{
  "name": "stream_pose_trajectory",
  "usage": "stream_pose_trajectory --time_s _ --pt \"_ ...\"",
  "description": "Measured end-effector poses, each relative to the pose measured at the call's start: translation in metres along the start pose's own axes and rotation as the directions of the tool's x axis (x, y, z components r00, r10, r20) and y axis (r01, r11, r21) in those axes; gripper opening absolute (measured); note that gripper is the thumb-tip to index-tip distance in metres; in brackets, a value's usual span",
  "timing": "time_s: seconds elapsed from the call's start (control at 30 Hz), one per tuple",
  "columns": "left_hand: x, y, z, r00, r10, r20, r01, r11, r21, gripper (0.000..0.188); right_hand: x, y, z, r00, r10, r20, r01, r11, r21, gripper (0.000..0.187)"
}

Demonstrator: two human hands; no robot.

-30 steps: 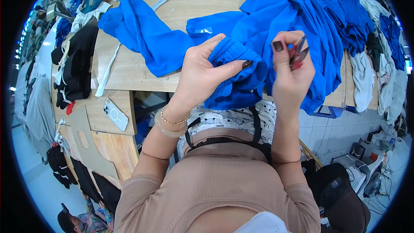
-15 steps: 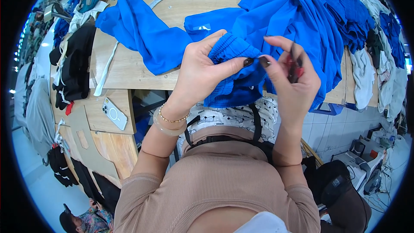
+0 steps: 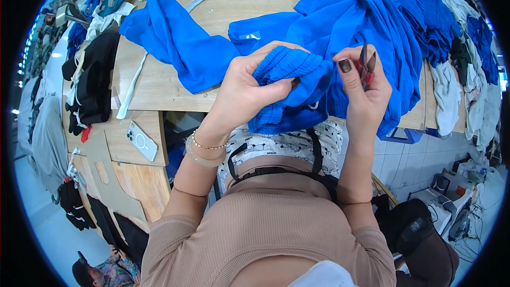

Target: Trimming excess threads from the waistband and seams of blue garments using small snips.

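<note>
Wood makes up the big surface (image 3: 159,82), and blue clothes are heaped all over it, with a phone (image 3: 142,141) on a lower board. Her left hand (image 3: 249,87) is squeezed shut on the ribbed cuff (image 3: 289,69) of a blue top, held up just over the near edge, while her right hand (image 3: 364,93) pinches small red snips (image 3: 367,66) beside it. To do this well, I think she should hold the cuff tight and flat, and cut only the loose thread, not the cloth.

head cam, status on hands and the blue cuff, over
Left hand gripping ribbed blue cuff. Right hand holds small snips beside it. Nothing blocking.
</note>
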State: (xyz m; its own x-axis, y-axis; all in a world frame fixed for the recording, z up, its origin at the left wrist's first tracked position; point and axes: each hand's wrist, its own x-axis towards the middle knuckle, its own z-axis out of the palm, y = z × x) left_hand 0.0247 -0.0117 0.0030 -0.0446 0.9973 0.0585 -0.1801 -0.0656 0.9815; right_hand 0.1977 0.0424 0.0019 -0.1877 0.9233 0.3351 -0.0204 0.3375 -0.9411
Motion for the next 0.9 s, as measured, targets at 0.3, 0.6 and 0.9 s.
stream_pose_trajectory --time_s 0.3,0.6,0.9 --pt "-0.002 0.002 -0.002 0.997 -0.071 -0.001 0.071 0.996 -0.050 0.028 -0.011 -0.010 -0.007 0.975 0.190 0.118 -0.206 0.968 0.141 0.020" --pt "-0.005 0.005 0.001 1.000 0.008 -0.018 -0.007 0.998 0.062 0.024 -0.029 -0.033 -0.001 0.966 0.163 0.201 -0.159 0.987 -0.037 0.035" --pt "-0.006 0.009 0.002 0.999 -0.026 -0.041 0.031 0.992 0.123 0.022 -0.029 -0.037 -0.001 0.965 0.174 0.196 -0.171 0.985 -0.033 0.032"
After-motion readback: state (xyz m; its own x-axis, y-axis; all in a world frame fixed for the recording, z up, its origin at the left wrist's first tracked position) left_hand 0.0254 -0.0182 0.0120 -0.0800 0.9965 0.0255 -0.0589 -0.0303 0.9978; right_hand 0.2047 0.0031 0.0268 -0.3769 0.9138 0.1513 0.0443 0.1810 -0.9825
